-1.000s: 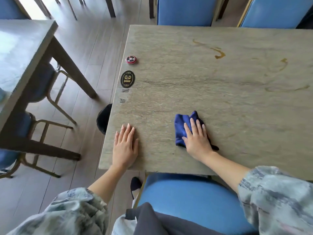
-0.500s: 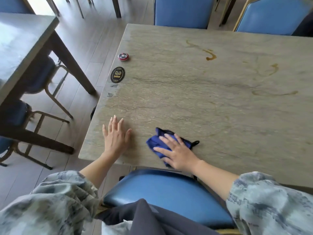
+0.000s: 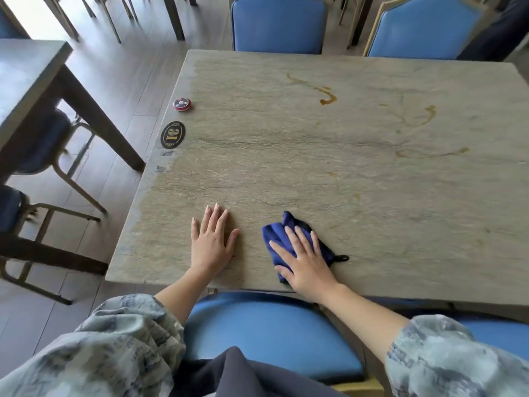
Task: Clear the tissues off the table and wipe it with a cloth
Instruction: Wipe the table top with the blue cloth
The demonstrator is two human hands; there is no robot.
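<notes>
head view: call button (image 3: 182, 104) and number plaque (image 3: 172, 134) edge table (image 3: 372, 196).

I count one crumpled dark-blue cloth (image 3: 282, 239), one round red call button (image 3: 182, 104), one black oval number plaque (image 3: 172, 135), and three blue padded chairs (image 3: 279, 22).

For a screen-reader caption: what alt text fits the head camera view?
A person's right hand presses a blue cloth flat on a stone-patterned table near its front edge, while the left hand rests flat beside it. Brownish streaks mark the far side; no tissues are visible.
</notes>
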